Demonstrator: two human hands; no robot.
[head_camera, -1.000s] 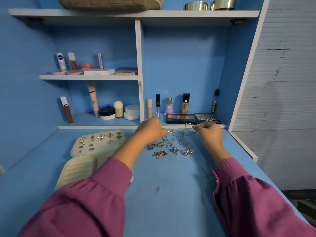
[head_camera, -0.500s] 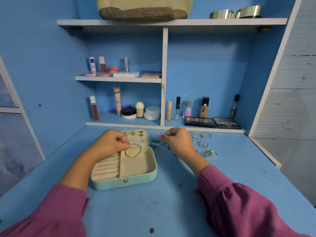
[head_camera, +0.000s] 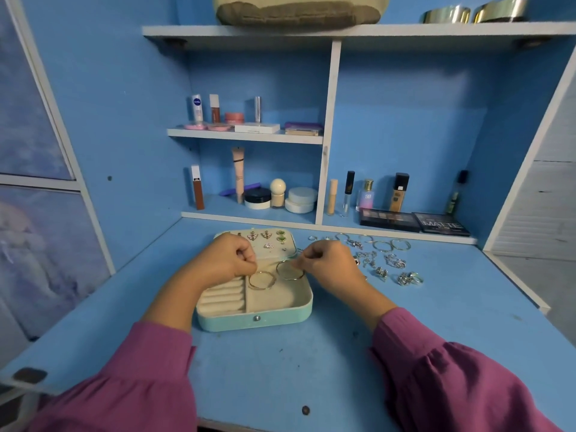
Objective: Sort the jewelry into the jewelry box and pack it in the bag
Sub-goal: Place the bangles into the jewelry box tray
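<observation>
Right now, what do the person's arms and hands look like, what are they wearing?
Both arms wear loose magenta-purple sleeves of soft, gathered fabric, each ending in a snug cuff partway up the forearm, so wrists and lower forearms are bare. The left hand and right hand are bare: no gloves, and no watch or rings that I can make out.

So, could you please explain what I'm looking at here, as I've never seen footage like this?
There is no machine here: a person wears a camera on the head, so this single picture looks forward and down at their own two hands. On the blue desk sits an open mint jewelry box with earrings pinned in its lid. The left hand pinches a gold bangle over the box's large compartment, and the right hand pinches a second bangle beside it. To the right lies a loose jewelry pile not yet sorted. Cosmetics stand on the shelves behind, and a bag rests on the top shelf.
</observation>
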